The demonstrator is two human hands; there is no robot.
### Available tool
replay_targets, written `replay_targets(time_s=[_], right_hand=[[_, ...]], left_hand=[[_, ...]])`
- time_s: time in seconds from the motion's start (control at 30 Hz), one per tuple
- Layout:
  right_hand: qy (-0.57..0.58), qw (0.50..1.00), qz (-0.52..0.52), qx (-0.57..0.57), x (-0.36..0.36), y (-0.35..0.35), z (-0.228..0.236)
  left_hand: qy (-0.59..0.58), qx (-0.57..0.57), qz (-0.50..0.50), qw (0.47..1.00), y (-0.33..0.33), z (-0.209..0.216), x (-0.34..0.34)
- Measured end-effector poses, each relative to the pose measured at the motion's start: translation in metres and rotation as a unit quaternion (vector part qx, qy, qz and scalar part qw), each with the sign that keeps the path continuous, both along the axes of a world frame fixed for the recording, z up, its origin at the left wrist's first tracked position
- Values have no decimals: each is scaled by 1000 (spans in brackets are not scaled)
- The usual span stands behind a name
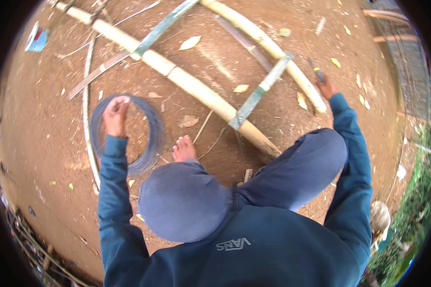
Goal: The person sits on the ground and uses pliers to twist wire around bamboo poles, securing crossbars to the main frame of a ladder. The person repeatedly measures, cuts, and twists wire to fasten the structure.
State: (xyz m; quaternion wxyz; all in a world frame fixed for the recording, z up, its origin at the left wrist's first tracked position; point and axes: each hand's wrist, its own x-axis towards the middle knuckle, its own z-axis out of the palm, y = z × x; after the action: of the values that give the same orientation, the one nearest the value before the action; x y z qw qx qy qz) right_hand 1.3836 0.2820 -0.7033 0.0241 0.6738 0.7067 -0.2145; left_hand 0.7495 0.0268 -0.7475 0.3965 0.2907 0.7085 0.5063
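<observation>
My left hand (115,116) is closed at the upper part of a coil of thin dark wire (156,129), its fingers curled around the strands. The far side of the coil is blurred. In my right hand (328,88), stretched out to the right, is a slim hand tool (317,71) with a dark and yellow handle and a thin dark tip pointing away from me; its exact kind cannot be made out. Between my hands lies a frame of a long bamboo pole (196,87), a shorter curved bamboo pole (299,81) and flat crosspieces (258,95) partly wrapped in green.
My bare foot (184,149) rests on the brown soil near the long pole. A thin pale stick (86,115) lies beside the coil. At the far left is a blue and white tin (36,39). Dark netting (404,62) and green plants (416,205) border the right side.
</observation>
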Motion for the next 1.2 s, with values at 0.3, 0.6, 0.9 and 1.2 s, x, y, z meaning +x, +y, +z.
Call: replay_targets(time_s=[0.3, 0.6, 0.9, 1.2], right_hand=[[477, 841, 98, -238, -254, -154, 122], [392, 866, 147, -273, -333, -222, 27], [485, 770, 1, -416, -365, -230, -3], [507, 791, -7, -341, -392, -231, -22]], left_hand=[[22, 60, 51, 997, -9, 12, 23], [4, 39, 45, 998, -5, 16, 45], [-20, 47, 36, 998, -10, 24, 60], [41, -22, -3, 999, -15, 23, 66]])
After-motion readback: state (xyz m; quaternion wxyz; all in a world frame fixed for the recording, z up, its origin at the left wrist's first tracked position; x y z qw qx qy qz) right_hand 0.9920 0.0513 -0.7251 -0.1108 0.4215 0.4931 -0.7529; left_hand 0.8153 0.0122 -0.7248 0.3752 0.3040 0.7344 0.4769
